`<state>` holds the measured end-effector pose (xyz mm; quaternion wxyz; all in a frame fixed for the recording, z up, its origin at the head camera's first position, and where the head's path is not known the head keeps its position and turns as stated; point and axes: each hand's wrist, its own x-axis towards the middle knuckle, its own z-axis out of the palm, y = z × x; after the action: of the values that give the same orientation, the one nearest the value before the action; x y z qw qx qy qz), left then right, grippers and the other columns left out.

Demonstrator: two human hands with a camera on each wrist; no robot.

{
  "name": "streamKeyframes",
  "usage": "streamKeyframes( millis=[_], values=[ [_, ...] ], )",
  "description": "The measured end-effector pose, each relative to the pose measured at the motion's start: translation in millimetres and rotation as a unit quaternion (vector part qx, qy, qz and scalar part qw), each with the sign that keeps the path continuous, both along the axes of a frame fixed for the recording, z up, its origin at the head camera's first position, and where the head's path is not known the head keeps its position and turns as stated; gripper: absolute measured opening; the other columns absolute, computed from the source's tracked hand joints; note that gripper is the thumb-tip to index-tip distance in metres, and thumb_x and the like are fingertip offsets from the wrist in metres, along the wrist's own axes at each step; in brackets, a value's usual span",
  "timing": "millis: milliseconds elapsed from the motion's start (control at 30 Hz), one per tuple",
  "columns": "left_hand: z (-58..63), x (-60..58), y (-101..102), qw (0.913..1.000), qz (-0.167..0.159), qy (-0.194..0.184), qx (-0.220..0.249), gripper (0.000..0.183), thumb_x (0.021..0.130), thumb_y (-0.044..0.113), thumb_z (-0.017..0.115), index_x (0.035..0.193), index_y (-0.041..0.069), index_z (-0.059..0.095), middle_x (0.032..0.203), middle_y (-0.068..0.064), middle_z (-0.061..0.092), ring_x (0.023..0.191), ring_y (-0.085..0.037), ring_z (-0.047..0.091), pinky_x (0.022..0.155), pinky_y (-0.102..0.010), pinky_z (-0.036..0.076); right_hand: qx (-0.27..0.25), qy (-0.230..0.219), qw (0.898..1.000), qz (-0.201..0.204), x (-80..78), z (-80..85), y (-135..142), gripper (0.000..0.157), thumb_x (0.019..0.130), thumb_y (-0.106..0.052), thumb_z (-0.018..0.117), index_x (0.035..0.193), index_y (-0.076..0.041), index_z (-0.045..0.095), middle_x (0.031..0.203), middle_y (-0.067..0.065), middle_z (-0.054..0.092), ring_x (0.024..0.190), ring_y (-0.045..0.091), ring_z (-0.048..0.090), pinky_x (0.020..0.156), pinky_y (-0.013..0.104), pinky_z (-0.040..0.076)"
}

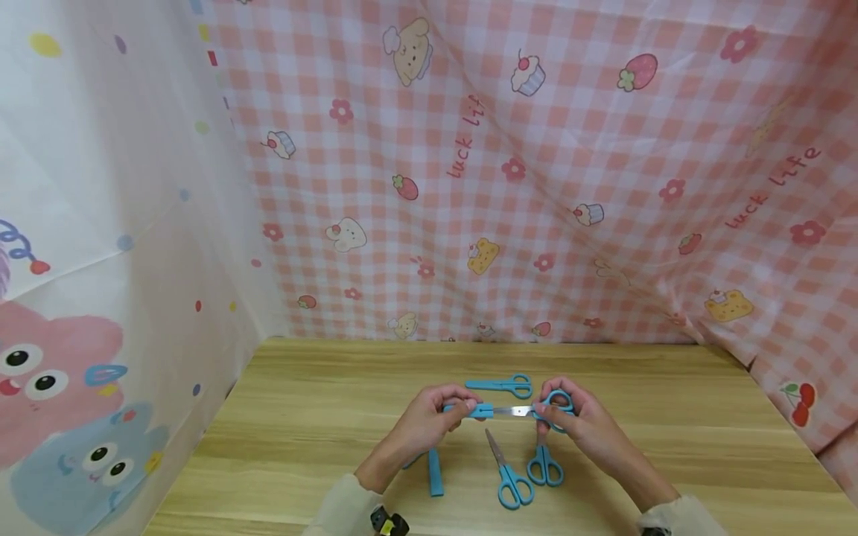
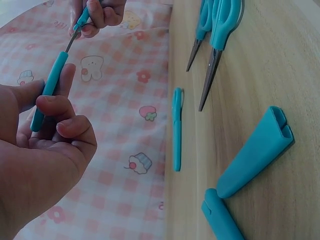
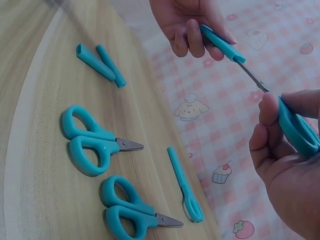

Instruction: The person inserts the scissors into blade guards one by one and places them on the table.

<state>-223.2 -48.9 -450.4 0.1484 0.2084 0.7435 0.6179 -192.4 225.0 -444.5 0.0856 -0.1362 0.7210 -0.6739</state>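
Note:
My left hand (image 1: 429, 415) pinches a blue blade cover (image 2: 50, 90) between thumb and fingers. In my right hand (image 1: 578, 417) is a pair of blue-handled scissors (image 3: 296, 125), gripped by the handles. The metal blades run partly into the open end of the cover, with a stretch of bare metal showing between the two hands. Both hands are raised over the table. Below them lie two bare scissors, one (image 1: 514, 484) with its blades pointing away and another (image 1: 546, 467) partly hidden under the right hand in the head view.
Behind the hands, covered scissors (image 1: 499, 385) lie on the wooden table (image 1: 302, 417). Two loose blue covers lie near the left forearm, one (image 3: 95, 62) beside another (image 3: 111, 65). A pink checked cloth (image 1: 429, 223) hangs behind the table, a white printed one (image 1: 134, 186) at left.

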Motion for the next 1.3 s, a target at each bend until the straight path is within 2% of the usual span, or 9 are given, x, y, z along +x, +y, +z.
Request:
streamKeyframes(
  millis=[533,733,867,1100,1300],
  values=[
    [3.4,1.0,3,0.9999,-0.004,0.015,-0.003,0.019,0.101,0.022,0.058,0.11,0.013,0.072,0.078,0.003,0.065,0.058,-0.01,0.038,0.052,-0.02,0.031,0.011,0.003,1.0,-0.003,0.8,4.6,-7,0.032,0.098,-0.019,0.063,0.111,0.005,0.046,0.085,0.007,0.061,0.076,0.02,0.063,0.077,0.034,0.052],
    [3.9,0.0,4,0.9998,-0.01,0.014,-0.001,0.019,0.101,0.023,0.058,0.11,0.013,0.072,0.073,0.002,0.059,0.056,-0.01,0.037,0.052,-0.021,0.03,0.016,0.008,1.0,-0.008,1.3,6.2,-9,0.032,0.098,-0.019,0.063,0.111,0.005,0.046,0.086,0.007,0.061,0.075,0.018,0.062,0.074,0.033,0.052],
    [5.9,0.6,5,0.9999,-0.009,0.013,-0.006,0.02,0.101,0.025,0.058,0.11,0.013,0.071,0.071,0.001,0.051,0.058,-0.009,0.039,0.053,-0.021,0.032,0.019,0.007,1.0,-0.009,0.9,7.0,-11,0.031,0.099,-0.019,0.062,0.112,0.005,0.046,0.083,0.005,0.06,0.074,0.017,0.06,0.071,0.031,0.051],
    [9.2,0.2,6,0.9995,0.0,0.021,-0.024,0.02,0.101,0.028,0.058,0.109,0.017,0.072,0.076,0.003,0.055,0.062,-0.01,0.043,0.053,-0.021,0.034,0.015,0.011,1.0,-0.009,-0.6,7.8,-15,0.031,0.098,-0.02,0.063,0.111,0.003,0.047,0.081,0.006,0.058,0.072,0.016,0.059,0.07,0.03,0.05],
    [9.0,0.8,9,0.9998,-0.006,0.015,-0.01,0.019,0.101,0.025,0.059,0.11,0.014,0.072,0.071,0.003,0.054,0.058,-0.01,0.039,0.048,-0.021,0.03,0.009,0.031,0.999,0.003,2.1,5.8,-14,0.028,0.099,-0.016,0.061,0.109,0.005,0.046,0.078,0.004,0.058,0.07,0.014,0.06,0.068,0.029,0.05]
  ],
)
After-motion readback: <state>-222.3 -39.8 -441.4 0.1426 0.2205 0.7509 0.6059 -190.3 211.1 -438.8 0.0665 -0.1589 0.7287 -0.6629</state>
